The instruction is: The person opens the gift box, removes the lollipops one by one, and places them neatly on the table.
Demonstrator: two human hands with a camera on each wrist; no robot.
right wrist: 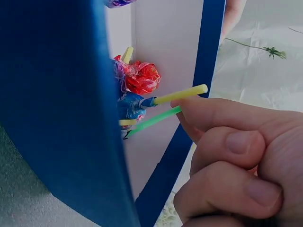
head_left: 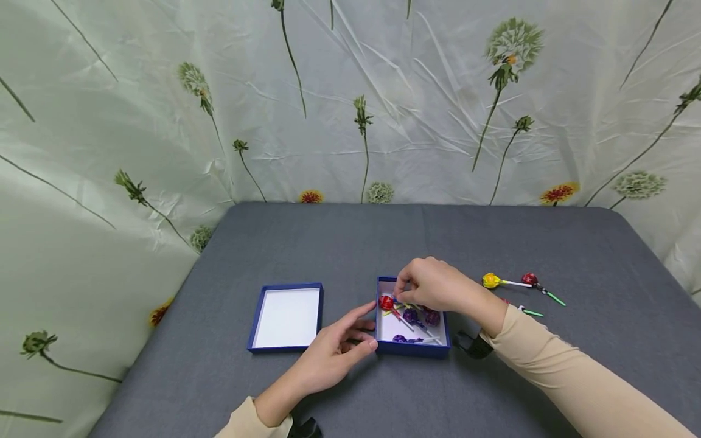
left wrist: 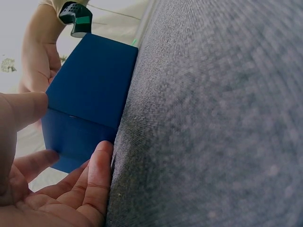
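A blue box (head_left: 412, 349) with a white inside holds several wrapped lollipops, among them a red one (head_left: 386, 302) and a purple one (head_left: 410, 315). My right hand (head_left: 438, 285) reaches over the box's far right side. In the right wrist view its fingertips pinch the end of a lollipop's green stick (right wrist: 158, 118); a yellow stick (right wrist: 182, 94) passes close above it. The wrapped head on the green stick is partly hidden by the box wall. My left hand (head_left: 336, 350) rests against the box's left side, its thumb at the near corner and its fingers loosely extended.
Left of the box lies a blue-edged lid (head_left: 289, 317), white side up. To the right lie a yellow lollipop (head_left: 491, 280), a dark red lollipop (head_left: 529, 278) and another with a green stick (head_left: 532, 313), partly behind my right arm. Grey cloth covers the table (head_left: 339, 243).
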